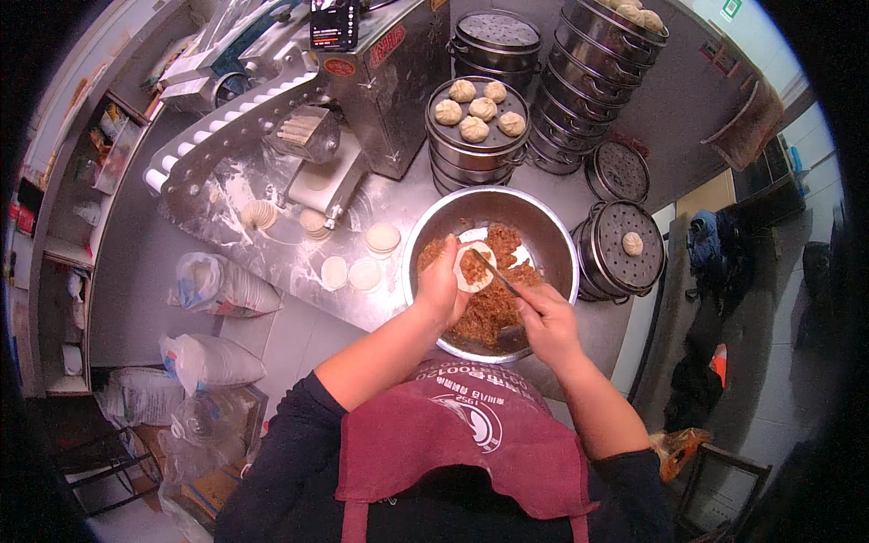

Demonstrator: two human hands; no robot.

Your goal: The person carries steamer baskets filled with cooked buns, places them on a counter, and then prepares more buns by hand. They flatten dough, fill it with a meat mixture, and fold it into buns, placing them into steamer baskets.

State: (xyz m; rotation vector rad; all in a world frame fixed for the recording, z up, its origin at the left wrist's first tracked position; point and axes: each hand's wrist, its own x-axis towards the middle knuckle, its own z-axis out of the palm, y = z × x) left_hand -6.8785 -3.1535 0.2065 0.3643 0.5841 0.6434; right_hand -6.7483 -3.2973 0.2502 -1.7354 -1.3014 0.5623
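Note:
Over a large metal bowl point(415, 231) of reddish-brown minced filling point(483, 324), my left hand point(440, 282) holds a round dough wrapper point(490, 256) with some filling on it. My right hand point(548, 319) grips a thin flat spatula or knife point(499, 277), its tip on the filling in the wrapper. Flat round wrappers point(365, 275) lie in small stacks left of the bowl. Behind the bowl, several pleated buns point(483, 108) sit on a perforated steamer tray point(441, 132). A single bun point(632, 244) rests on another steamer point(611, 268) at the right.
A floured roller machine point(237, 119) and a metal cabinet point(380, 88) with a phone point(334, 26) stand at the back left. A tall steamer stack point(577, 88) rises at the back right. Bags point(217, 363) and a sleeve of round stacked items point(234, 285) are beside the metal table point(319, 298).

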